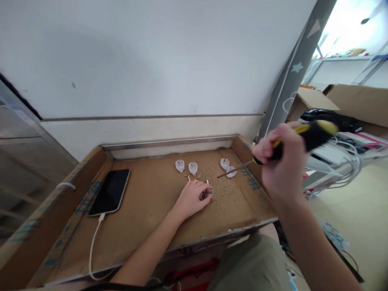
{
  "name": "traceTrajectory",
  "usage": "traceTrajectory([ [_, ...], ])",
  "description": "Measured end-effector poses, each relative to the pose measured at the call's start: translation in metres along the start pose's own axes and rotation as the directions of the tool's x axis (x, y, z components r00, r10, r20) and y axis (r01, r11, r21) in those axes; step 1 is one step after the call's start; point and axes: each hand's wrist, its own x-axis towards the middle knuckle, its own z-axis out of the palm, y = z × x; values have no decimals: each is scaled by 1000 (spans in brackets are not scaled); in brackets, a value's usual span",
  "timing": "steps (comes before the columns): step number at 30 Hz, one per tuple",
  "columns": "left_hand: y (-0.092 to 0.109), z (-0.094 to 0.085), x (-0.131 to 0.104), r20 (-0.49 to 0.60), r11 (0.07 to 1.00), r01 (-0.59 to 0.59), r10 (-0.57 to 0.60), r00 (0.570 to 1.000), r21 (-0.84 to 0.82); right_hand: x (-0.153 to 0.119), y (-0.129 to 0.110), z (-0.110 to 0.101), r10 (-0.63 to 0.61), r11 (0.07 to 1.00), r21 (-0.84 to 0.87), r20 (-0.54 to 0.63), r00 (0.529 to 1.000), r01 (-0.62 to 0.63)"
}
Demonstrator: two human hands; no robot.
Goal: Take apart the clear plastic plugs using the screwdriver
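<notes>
My right hand [283, 157] is raised at the right, closed round the black and yellow handle of a screwdriver [312, 135]. The screwdriver's thin shaft points down and left over the tray. My left hand [195, 196] rests low on the cardboard, fingers curled round a small clear plastic plug [210, 193], mostly hidden by the fingers. Beyond it lie two clear plugs with metal pins, one plug [180, 165] left of the other plug [193, 167]. Farther right, another clear plug [224, 163] sits beside a similar clear piece [231, 172], which the shaft partly crosses.
The cardboard-lined tray [145, 194] has raised sides, and dark specks lie scattered right of my left hand. A phone [110, 192] with a white cable [91, 250] lies at the left. An open cardboard box [357, 103] and coiled cables [348, 161] stand at the right.
</notes>
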Motion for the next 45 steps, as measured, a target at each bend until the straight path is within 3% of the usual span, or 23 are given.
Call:
traceTrajectory([
  [4,1,0,1,16,1000,-6,6,1000,19,-22,-26,1,-17,1000,-20,78,997,19],
  [10,2,0,2,28,999,8,-9,1000,50,-36,-10,2,182,983,-9,203,962,-184],
  [18,2,1,3,28,997,-1,-1,1000,72,-23,-22,6,148,987,44,154,977,-157],
  [24,3,1,2,18,997,11,-13,1000,71,-19,-17,8,176,983,32,107,979,-180],
  [31,5,-1,2,41,998,-6,3,999,61,-21,-12,7,188,982,-10,188,964,-190],
  [45,2,0,2,42,998,-20,17,999,52,-20,-12,10,204,979,-38,123,971,-201],
])
